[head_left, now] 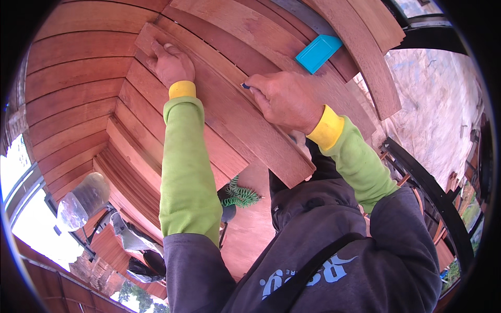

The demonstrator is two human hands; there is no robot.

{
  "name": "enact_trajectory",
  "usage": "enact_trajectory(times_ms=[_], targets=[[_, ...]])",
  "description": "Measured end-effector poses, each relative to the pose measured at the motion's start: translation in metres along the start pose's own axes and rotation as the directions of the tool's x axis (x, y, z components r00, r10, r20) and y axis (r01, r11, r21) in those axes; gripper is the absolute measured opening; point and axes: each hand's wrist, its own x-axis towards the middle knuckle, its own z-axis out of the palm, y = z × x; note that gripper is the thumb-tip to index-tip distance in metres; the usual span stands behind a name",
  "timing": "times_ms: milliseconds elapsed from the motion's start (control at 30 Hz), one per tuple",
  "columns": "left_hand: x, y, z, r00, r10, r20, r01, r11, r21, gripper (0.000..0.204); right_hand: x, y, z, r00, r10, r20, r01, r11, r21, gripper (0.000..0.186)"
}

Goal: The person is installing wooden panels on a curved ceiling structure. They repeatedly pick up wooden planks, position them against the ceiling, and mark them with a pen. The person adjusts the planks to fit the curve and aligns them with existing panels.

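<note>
A long reddish-brown wooden plank (229, 112) lies slantwise across other boards, its near end close to my waist. My left hand (171, 63) rests on the far left end of this plank with its fingers spread. My right hand (286, 99) is closed over the plank's right edge around a small tool, of which only a dark blue tip (245, 85) shows; its kind is hidden by the fingers. Just beyond my right hand, a flat teal plastic piece (318, 53) with a tapered end lies on the boards.
Fitted planks (78, 78) line the left side and meet others at an angle. Loose boards (365, 57) overlap at the upper right. Below the near board ends is a coiled green hose (241, 195). A clear plastic container (83, 201) stands at lower left; a dark metal bar (428, 193) is on the right.
</note>
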Motion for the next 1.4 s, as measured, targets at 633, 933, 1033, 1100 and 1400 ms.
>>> enact_trajectory(times_ms=[633, 933, 1033, 1100, 1400], targets=[[-0.001, 0.01, -0.008, 0.999, 0.007, 0.041, -0.005, 0.999, -0.041, 0.076, -0.015, -0.013, -0.011, 0.984, -0.097, 0.146, 0.114, 0.987, -0.112, 0.008], [0.003, -0.006, -0.006, 0.998, -0.06, -0.024, 0.06, 0.998, -0.029, 0.084, -0.284, 0.007, -0.091, 0.841, 0.498, 0.212, -0.541, 0.783, 0.307, 0.028], [-0.038, 0.04, -0.038, 0.987, -0.159, 0.028, 0.157, 0.985, 0.076, 0.086, -0.273, 0.017, -0.086, 0.864, 0.479, 0.155, -0.487, 0.719, 0.495, 0.031], [-0.067, 0.045, -0.046, 0.982, -0.19, 0.011, 0.185, 0.967, 0.173, 0.089, -0.267, 0.012, -0.077, 0.867, 0.444, 0.226, -0.486, 0.658, 0.575, 0.025], [-0.125, -0.029, -0.086, 0.936, -0.351, -0.038, 0.352, 0.918, 0.182, 0.077, -0.253, 0.017, -0.012, 0.886, 0.412, 0.214, -0.443, 0.613, 0.654, 0.016]])
